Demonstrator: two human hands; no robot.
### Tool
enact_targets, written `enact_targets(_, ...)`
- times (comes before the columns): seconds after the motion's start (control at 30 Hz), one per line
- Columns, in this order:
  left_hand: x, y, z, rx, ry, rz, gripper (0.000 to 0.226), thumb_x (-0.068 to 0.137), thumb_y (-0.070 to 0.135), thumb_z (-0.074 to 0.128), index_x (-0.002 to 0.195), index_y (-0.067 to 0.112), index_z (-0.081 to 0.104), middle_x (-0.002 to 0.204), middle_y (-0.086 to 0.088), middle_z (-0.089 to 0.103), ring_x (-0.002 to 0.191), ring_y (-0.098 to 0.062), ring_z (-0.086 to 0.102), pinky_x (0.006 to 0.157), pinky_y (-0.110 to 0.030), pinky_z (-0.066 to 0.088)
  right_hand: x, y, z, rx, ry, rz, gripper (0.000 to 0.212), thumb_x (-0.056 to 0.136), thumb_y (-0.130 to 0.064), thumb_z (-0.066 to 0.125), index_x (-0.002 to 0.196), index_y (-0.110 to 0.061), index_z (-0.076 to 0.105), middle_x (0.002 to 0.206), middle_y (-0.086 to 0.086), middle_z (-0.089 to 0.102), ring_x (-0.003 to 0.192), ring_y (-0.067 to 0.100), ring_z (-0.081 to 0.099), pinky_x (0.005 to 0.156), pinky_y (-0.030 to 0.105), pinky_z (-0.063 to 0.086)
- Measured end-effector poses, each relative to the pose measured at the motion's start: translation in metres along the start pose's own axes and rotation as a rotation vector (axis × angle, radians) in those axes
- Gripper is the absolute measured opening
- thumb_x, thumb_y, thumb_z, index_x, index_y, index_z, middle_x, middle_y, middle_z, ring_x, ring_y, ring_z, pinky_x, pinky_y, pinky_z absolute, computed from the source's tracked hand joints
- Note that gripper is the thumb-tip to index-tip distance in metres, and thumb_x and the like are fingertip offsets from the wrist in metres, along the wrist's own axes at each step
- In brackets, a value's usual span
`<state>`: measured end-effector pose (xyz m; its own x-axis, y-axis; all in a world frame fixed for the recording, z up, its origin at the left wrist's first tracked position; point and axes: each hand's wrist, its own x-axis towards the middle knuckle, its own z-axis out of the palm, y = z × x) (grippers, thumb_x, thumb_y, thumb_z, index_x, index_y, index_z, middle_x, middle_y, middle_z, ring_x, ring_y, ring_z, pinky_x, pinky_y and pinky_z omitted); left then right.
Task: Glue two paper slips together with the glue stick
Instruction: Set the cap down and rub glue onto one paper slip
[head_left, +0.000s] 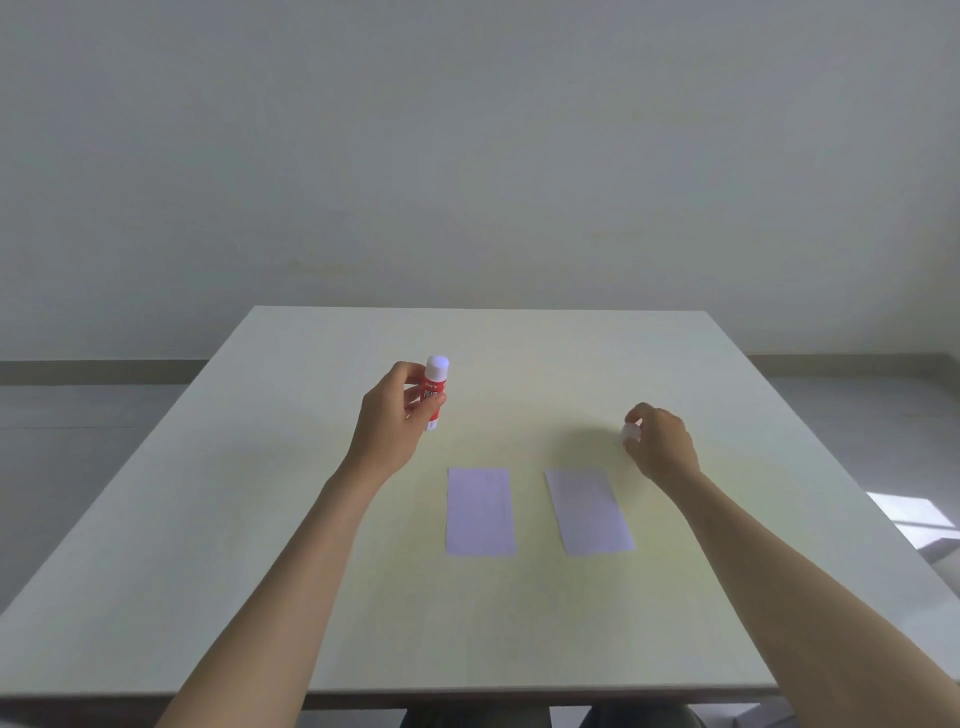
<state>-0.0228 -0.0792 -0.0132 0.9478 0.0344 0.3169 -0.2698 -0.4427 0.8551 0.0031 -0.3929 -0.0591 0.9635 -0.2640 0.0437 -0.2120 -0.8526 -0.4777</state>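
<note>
Currently, the left hand (392, 415) is gripping the glue stick (434, 391) above the far left part of the table (208, 571). Its fingers are closing around the red barrel, and the thumb is pressing against the front of the label. The glue stick is standing nearly upright in the hand, with its white end pointing up and its lower white end showing below the fingers. Whether that lower end is touching the table cannot be told.

Nearer the person, two pale paper slips are lying flat on the table, side by side and apart from each other. The left slip (480, 512) is sitting square to the table edge, just right of the left forearm. The right slip (589, 512) is lying slightly turned, with its far end leaning left.

Further right, the right hand (662, 447) is hovering low over the table, beyond the right slip. Its fingertips are pinching a small white cap (630, 432).
</note>
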Motion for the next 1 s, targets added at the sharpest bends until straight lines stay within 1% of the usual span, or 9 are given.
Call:
enact_targets(0.13, -0.002, -0.002, 0.000, -0.042, 0.021, -0.003, 0.012, 0.088, 0.009, 0.060, 0.095, 0.018, 0.055, 0.090, 0.015, 0.062, 0.076, 0.016, 0.059, 0.066, -0.003, 0.046, -0.002, 0.002, -0.003, -0.003, -0.023, -0.016, 0.033, 0.086, -0.006, 0.050, 0.119, -0.007, 0.053, 0.111, 0.020, 0.059, 0.097, 0.035, 0.056, 0.069, 0.031, 0.040)
enact_targets(0.27, -0.002, -0.003, 0.000, -0.111, 0.062, -0.052, 0.008, 0.087, 0.015, 0.062, 0.092, 0.017, 0.056, 0.080, 0.006, 0.070, 0.086, 0.009, 0.062, 0.069, -0.001, 0.042, -0.006, -0.007, -0.013, -0.038, -0.065, -0.069, 0.053, 0.082, -0.020, 0.065, 0.131, -0.012, 0.045, 0.125, 0.018, 0.050, 0.114, 0.036, 0.049, 0.086, 0.040, 0.047)
enact_targets(0.33, -0.002, -0.002, 0.003, -0.213, 0.094, -0.102, 0.009, 0.087, 0.015, 0.063, 0.094, 0.014, 0.058, 0.082, 0.007, 0.072, 0.093, -0.004, 0.066, 0.079, -0.012, 0.047, -0.011, -0.025, -0.017, -0.026, 0.001, -0.142, 0.055, 0.084, -0.032, 0.065, 0.132, -0.014, 0.046, 0.129, 0.016, 0.049, 0.120, 0.035, 0.047, 0.091, 0.042, 0.046)
enact_targets(0.43, -0.005, 0.009, 0.011, -0.517, 0.114, -0.182, 0.014, 0.086, 0.009, 0.064, 0.095, 0.001, 0.057, 0.082, -0.004, 0.072, 0.087, -0.020, 0.071, 0.084, -0.030, 0.057, -0.024, -0.069, -0.018, 0.245, 0.005, -0.233, 0.044, 0.087, -0.034, 0.062, 0.126, -0.014, 0.055, 0.119, 0.012, 0.058, 0.104, 0.028, 0.060, 0.087, 0.033, 0.045)
enact_targets(0.57, -0.005, 0.018, 0.022, -0.758, 0.103, -0.271, 0.016, 0.086, 0.006, 0.064, 0.095, -0.006, 0.060, 0.104, -0.019, 0.065, 0.101, -0.029, 0.066, 0.091, -0.033, 0.055, -0.053, -0.122, -0.011, 0.761, -0.346, -0.188, 0.040, 0.091, -0.037, 0.055, 0.124, -0.014, 0.057, 0.102, 0.005, 0.063, 0.076, 0.023, 0.067, 0.063, 0.030, 0.052)
enact_targets(0.63, -0.008, 0.018, 0.026, -0.720, 0.068, -0.282, 0.020, 0.085, 0.011, 0.066, 0.099, -0.003, 0.064, 0.105, -0.019, 0.068, 0.105, -0.028, 0.065, 0.096, -0.035, 0.052, -0.063, -0.134, -0.005, 0.954, -0.507, -0.166, 0.039, 0.092, -0.038, 0.053, 0.121, -0.013, 0.058, 0.096, 0.007, 0.063, 0.071, 0.023, 0.066, 0.059, 0.028, 0.051)
enact_targets(0.73, -0.015, 0.015, 0.027, -0.568, 0.039, -0.235, 0.011, 0.080, 0.018, 0.070, 0.090, 0.014, 0.071, 0.092, 0.001, 0.073, 0.092, -0.011, 0.067, 0.086, -0.026, 0.052, -0.071, -0.140, 0.004, 1.129, -0.566, -0.137, 0.033, 0.093, -0.029, 0.056, 0.114, -0.005, 0.063, 0.081, 0.006, 0.061, 0.064, 0.020, 0.062, 0.056, 0.025, 0.047)
enact_targets(0.83, -0.024, 0.000, 0.021, -0.438, -0.072, -0.176, 0.016, 0.078, 0.016, 0.071, 0.089, 0.027, 0.072, 0.091, 0.011, 0.074, 0.094, -0.003, 0.067, 0.075, -0.010, 0.048, -0.075, -0.131, 0.012, 1.204, -0.523, -0.060, 0.022, 0.091, -0.023, 0.060, 0.103, -0.006, 0.068, 0.069, 0.002, 0.058, 0.058, 0.015, 0.059, 0.053, 0.022, 0.045)
enact_targets(1.0, -0.040, -0.039, -0.003, 0.086, -0.480, -0.165, 0.071, 0.068, 0.031, 0.082, 0.132, 0.029, 0.051, 0.135, 0.023, 0.045, 0.129, 0.004, 0.039, 0.104, -0.018, 0.029, -0.069, -0.105, 0.014, 1.025, -0.241, 0.031, 0.014, 0.083, -0.018, 0.069, 0.087, -0.008, 0.061, 0.064, 0.003, 0.057, 0.050, 0.016, 0.054, 0.049, 0.024, 0.043)
